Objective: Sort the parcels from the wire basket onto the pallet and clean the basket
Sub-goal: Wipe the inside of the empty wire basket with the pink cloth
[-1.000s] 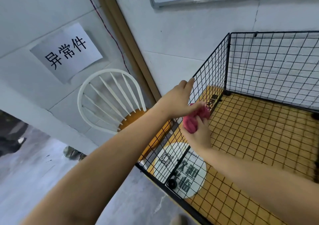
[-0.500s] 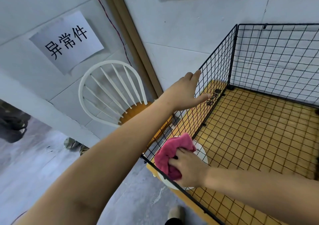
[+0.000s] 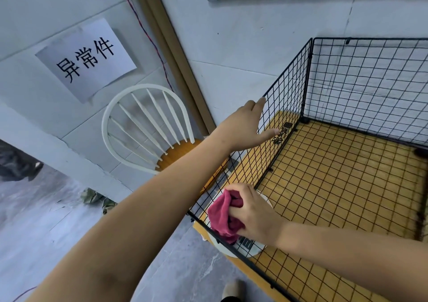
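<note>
Wall (image 3: 243, 47) behind wire basket (image 3: 289, 116), opening upward; right hand (image 3: 252, 216) grips cloth (image 3: 222, 218).

hidden: my right hand (image 3: 252, 216) and cloth (image 3: 221, 218) cover part of round sticker (image 3: 256, 250) | cut off: basket (image 3: 370, 88) runs off right edge | blurry: mat writing (image 3: 281, 135)

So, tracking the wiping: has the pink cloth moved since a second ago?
Yes: the pink cloth slid along the wire basket's side panel, away from the left hand, toward its near corner.
</note>
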